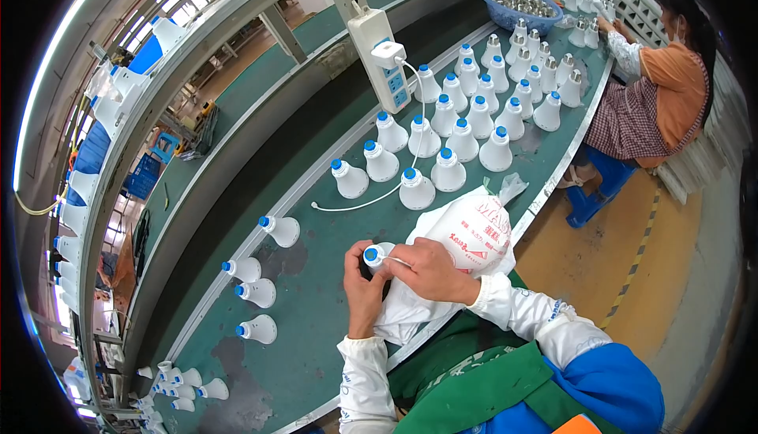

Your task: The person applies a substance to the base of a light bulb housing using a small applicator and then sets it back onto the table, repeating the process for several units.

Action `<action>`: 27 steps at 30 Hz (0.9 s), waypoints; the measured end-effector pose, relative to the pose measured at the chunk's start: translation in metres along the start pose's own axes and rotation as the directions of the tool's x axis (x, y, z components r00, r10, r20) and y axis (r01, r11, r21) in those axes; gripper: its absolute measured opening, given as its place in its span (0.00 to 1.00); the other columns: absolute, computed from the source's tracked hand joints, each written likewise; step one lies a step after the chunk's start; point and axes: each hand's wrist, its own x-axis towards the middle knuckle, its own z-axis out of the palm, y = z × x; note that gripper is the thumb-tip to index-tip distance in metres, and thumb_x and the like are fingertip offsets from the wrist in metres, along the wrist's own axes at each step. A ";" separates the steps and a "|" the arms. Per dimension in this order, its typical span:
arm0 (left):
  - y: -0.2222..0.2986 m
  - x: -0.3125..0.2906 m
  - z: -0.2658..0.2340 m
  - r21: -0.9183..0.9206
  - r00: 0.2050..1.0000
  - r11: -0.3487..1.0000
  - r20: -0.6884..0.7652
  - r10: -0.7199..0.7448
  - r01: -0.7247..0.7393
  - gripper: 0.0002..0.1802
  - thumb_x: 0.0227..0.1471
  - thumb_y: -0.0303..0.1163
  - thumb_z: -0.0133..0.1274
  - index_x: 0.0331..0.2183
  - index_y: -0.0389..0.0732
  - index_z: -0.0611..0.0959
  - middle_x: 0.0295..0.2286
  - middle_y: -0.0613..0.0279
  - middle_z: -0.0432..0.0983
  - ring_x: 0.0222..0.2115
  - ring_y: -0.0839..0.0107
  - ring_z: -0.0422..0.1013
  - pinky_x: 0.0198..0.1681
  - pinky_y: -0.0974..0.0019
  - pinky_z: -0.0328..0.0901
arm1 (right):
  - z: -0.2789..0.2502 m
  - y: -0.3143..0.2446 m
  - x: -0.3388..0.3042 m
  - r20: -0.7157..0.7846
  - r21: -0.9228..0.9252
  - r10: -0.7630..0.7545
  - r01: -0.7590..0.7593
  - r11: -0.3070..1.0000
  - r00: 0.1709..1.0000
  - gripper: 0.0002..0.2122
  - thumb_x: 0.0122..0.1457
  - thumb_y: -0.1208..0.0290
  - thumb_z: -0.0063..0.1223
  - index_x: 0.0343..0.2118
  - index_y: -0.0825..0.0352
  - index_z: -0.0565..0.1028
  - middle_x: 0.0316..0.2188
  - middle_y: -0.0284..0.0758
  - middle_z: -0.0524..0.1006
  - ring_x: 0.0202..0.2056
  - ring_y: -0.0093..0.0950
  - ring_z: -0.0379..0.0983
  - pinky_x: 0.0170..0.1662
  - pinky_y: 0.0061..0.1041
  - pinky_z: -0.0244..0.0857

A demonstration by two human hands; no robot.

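The white bulb is right between the person's two hands, over the near side of the green bench, its narrow blue-capped end tipped up toward the wearer. From where I stand, the left hand is the closer, its fingers curled round the bulb's left side, while the right hand comes in from the right, thumb and fingertips pinched at the cap on what looks like a thin white strip, too small to make out surely. The right wrist passes over a white bag, which crowds that side right up to the metal edge. There's more room leftward: bare green surface lies between the left hand and four spaced-out bulbs. Straight ahead, a white cable and a thick cluster of capped bulbs close things in.
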 end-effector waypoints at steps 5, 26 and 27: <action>0.003 0.003 -0.003 0.046 0.999 0.999 0.036 0.027 -0.029 0.27 0.38 0.20 0.60 0.44 0.38 0.73 0.45 0.61 0.67 0.47 0.69 0.64 0.51 0.68 0.59 | 0.002 0.002 0.000 0.003 -0.006 0.018 -0.018 1.000 1.000 0.10 0.54 0.67 0.52 0.20 0.64 0.70 0.15 0.39 0.72 0.18 0.43 0.66 0.23 0.39 0.57; 0.013 0.002 -0.004 0.132 0.996 0.988 0.042 0.073 -0.078 0.29 0.35 0.23 0.63 0.44 0.39 0.73 0.44 0.63 0.68 0.45 0.68 0.64 0.51 0.67 0.57 | -0.001 0.003 0.000 0.005 -0.018 0.004 -0.004 1.000 1.000 0.10 0.54 0.67 0.51 0.20 0.64 0.69 0.14 0.39 0.71 0.18 0.43 0.66 0.23 0.38 0.58; 0.013 0.001 -0.003 0.134 0.996 0.988 0.041 0.074 -0.079 0.29 0.35 0.23 0.63 0.44 0.39 0.73 0.44 0.63 0.68 0.45 0.68 0.64 0.51 0.67 0.57 | 0.000 0.003 0.000 0.005 -0.016 0.002 -0.002 1.000 1.000 0.10 0.54 0.67 0.51 0.20 0.64 0.69 0.14 0.39 0.71 0.18 0.43 0.66 0.23 0.38 0.58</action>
